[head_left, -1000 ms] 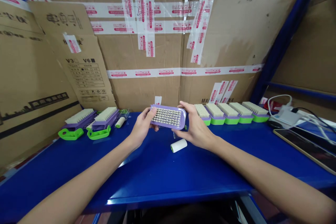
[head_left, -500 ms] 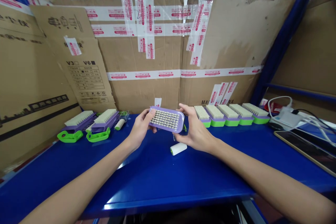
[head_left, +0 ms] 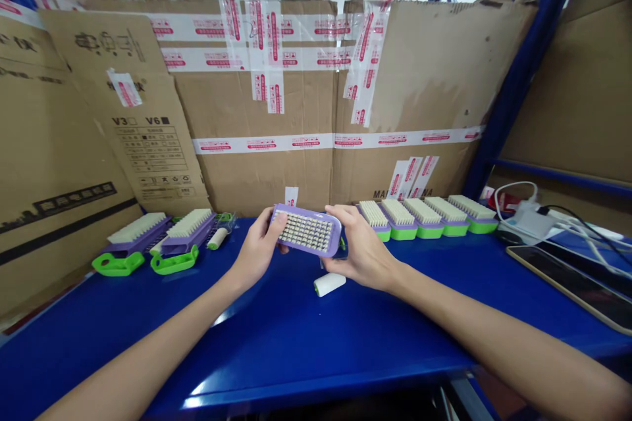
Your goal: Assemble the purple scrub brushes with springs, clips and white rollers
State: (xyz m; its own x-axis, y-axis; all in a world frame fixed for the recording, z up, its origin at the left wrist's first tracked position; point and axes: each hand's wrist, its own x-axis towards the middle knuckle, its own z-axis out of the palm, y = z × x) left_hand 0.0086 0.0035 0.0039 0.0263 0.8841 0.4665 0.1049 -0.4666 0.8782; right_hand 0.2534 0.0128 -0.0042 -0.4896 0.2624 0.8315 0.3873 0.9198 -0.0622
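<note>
A purple rectangular brush head (head_left: 307,231) with pale bristle rows is held up above the table, its bristled face toward me. My left hand (head_left: 263,237) pinches its left end, thumb on the front. My right hand (head_left: 358,247) curves round its right end, one finger at the top corner and another low at the bottom edge. Just below lies a white cylinder (head_left: 330,285) with a green end. Something green and clear shows behind the brush head, mostly hidden by the right hand.
On the right stands a row of purple-and-green brushes (head_left: 428,216), bristles up. Two brush heads (head_left: 186,230) with loose green handles (head_left: 174,261) sit left, beside another white cylinder (head_left: 218,239). A phone (head_left: 575,283) and white charger cables (head_left: 536,220) occupy the right side. Cardboard (head_left: 261,171) walls the back.
The right hand has closed in on the right end of the brush head, which has tilted a little more, right side lower. The whole view has shifted slightly.
</note>
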